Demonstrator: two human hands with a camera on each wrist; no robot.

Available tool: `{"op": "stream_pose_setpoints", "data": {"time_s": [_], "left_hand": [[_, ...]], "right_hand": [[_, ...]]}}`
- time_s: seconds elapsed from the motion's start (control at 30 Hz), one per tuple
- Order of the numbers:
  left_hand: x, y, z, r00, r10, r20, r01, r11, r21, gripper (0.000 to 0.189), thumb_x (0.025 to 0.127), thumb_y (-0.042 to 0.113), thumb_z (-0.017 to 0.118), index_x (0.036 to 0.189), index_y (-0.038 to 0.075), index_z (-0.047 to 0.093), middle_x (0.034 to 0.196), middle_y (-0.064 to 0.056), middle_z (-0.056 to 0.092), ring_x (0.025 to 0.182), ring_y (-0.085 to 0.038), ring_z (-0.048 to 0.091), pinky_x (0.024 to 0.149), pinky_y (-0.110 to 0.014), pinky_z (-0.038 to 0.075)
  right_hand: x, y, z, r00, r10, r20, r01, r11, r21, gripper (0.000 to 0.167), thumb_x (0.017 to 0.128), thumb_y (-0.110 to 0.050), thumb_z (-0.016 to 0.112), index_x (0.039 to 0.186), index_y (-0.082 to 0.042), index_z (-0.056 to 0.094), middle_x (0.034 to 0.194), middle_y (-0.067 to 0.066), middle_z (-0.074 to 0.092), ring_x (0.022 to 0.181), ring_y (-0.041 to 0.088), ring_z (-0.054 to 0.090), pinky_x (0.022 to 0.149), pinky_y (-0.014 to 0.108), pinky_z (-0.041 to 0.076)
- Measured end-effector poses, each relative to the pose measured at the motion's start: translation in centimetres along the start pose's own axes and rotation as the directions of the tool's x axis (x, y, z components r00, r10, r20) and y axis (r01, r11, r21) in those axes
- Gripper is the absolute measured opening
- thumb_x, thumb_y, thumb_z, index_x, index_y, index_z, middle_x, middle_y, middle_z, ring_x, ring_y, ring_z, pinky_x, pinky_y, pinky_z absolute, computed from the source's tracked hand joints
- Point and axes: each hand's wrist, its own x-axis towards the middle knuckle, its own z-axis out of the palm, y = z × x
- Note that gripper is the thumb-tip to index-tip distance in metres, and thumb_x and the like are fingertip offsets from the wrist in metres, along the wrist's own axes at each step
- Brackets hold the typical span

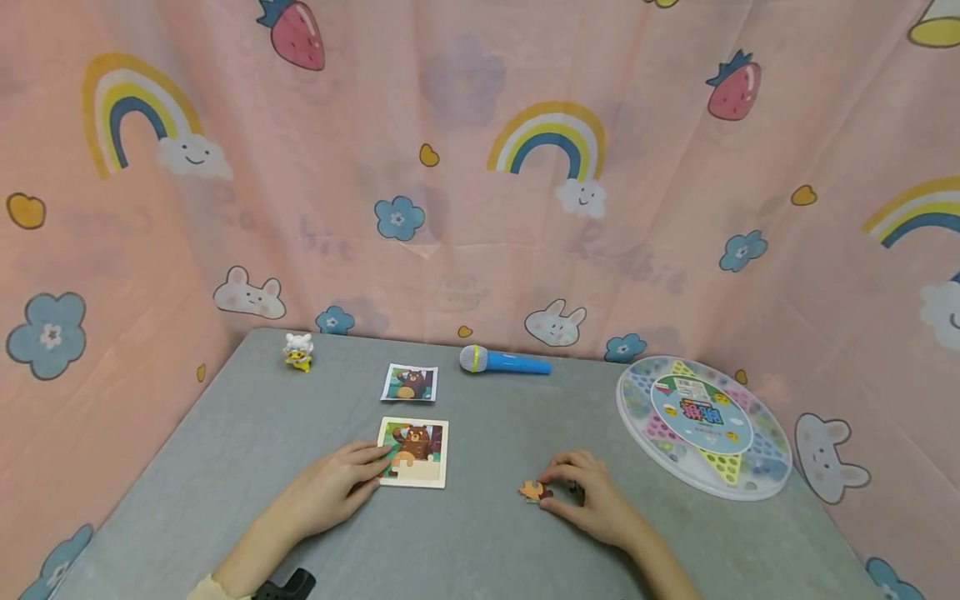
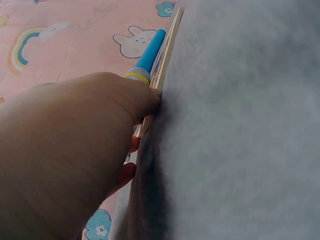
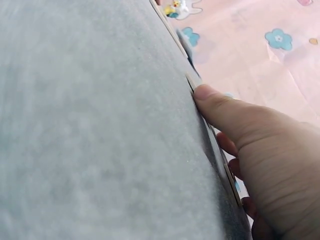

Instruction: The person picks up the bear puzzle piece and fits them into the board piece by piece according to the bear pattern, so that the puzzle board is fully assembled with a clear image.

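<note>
A framed wooden jigsaw puzzle with a brown bear lies flat on the table. Its lower strip is bare wood. My left hand holds the frame by its left side and near corner, fingertips over the edge. To the right, my right hand pinches a small orange and brown puzzle piece between thumb and fingers, low at the tabletop. Another dark piece lies under that palm, mostly hidden. In the right wrist view the thumb touches the piece's thin edge.
Behind the puzzle lies a bear picture card. A blue toy microphone and a small white and yellow figurine sit along the back edge. A round board game occupies the right side. Patterned pink cloth surrounds the table.
</note>
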Motion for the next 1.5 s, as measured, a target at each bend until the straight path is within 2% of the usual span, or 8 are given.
{"op": "stream_pose_setpoints", "data": {"time_s": [0.13,0.3,0.47,0.53,0.7,0.93,1.17,1.5], "left_hand": [[0.1,0.0,0.1,1.000,0.000,0.005,0.000,1.000,0.003,0.037,0.101,0.013,0.072,0.138,0.006,0.072,0.146,-0.009,0.066,0.132,-0.033,0.063,0.104,-0.053,0.056],[0.1,0.0,0.1,1.000,0.005,-0.001,-0.005,1.000,0.010,0.037,0.101,0.013,0.072,0.137,0.006,0.072,0.145,-0.009,0.067,0.132,-0.034,0.063,0.105,-0.053,0.056],[0.1,0.0,0.1,1.000,0.006,0.000,-0.006,1.000,0.011,0.036,0.101,0.013,0.073,0.136,0.006,0.073,0.145,-0.009,0.067,0.131,-0.034,0.064,0.104,-0.053,0.056],[0.1,0.0,0.1,1.000,0.005,0.002,-0.005,1.000,0.010,0.036,0.100,0.013,0.073,0.136,0.006,0.073,0.145,-0.009,0.067,0.131,-0.034,0.064,0.104,-0.053,0.056],[0.1,0.0,0.0,1.000,0.006,0.003,-0.006,1.000,0.015,0.036,0.100,0.013,0.073,0.135,0.005,0.074,0.144,-0.010,0.068,0.132,-0.034,0.064,0.104,-0.053,0.056],[0.1,-0.1,0.1,1.000,0.017,-0.007,-0.017,1.000,0.013,0.036,0.100,0.013,0.073,0.136,0.005,0.073,0.144,-0.010,0.068,0.132,-0.034,0.064,0.104,-0.052,0.056],[0.0,0.0,0.0,1.000,0.001,0.017,-0.001,1.000,0.019,0.035,0.101,0.014,0.073,0.135,0.006,0.074,0.145,-0.010,0.067,0.133,-0.035,0.063,0.105,-0.053,0.056],[0.0,-0.2,0.1,0.999,-0.008,0.032,0.007,1.000,0.015,0.035,0.101,0.014,0.072,0.136,0.006,0.073,0.146,-0.010,0.066,0.134,-0.035,0.062,0.105,-0.053,0.056]], "right_hand": [[0.3,-0.2,-0.2,1.000,-0.001,0.012,0.001,1.000,-0.015,0.018,0.092,-0.030,0.085,0.108,-0.031,0.077,0.115,-0.014,0.067,0.107,0.009,0.056,0.091,0.043,0.043],[1.0,-0.5,-0.6,0.999,-0.006,0.032,0.006,1.000,0.016,0.015,0.097,-0.029,0.080,0.111,-0.024,0.076,0.113,-0.010,0.070,0.104,0.014,0.059,0.088,0.037,0.050],[2.2,-1.1,-1.0,0.999,0.023,0.035,-0.025,0.999,0.045,0.016,0.098,-0.029,0.079,0.111,-0.020,0.077,0.108,-0.008,0.069,0.094,0.015,0.058,0.077,0.030,0.050],[2.9,-1.4,-1.0,0.998,0.046,0.039,-0.047,0.998,0.029,0.016,0.097,-0.030,0.080,0.111,-0.020,0.077,0.106,-0.009,0.068,0.094,0.015,0.059,0.079,0.032,0.052],[4.5,-2.4,-0.9,0.995,0.090,0.042,-0.090,0.996,-0.016,0.017,0.097,-0.032,0.080,0.111,-0.023,0.077,0.105,-0.013,0.068,0.105,0.015,0.065,0.096,0.047,0.055],[6.3,-4.0,0.3,0.997,0.065,0.032,-0.064,0.998,-0.015,0.019,0.096,-0.030,0.081,0.111,-0.019,0.079,0.107,-0.009,0.071,0.107,0.019,0.065,0.097,0.050,0.054],[7.8,-5.2,1.9,0.994,0.104,0.036,-0.105,0.994,0.024,0.018,0.095,-0.027,0.082,0.111,-0.019,0.078,0.108,-0.008,0.070,0.109,0.020,0.064,0.097,0.048,0.055],[9.8,-7.0,3.5,0.996,0.087,0.027,-0.089,0.995,0.049,0.019,0.095,-0.025,0.083,0.112,-0.016,0.079,0.109,-0.003,0.071,0.108,0.021,0.063,0.095,0.049,0.055]]}}
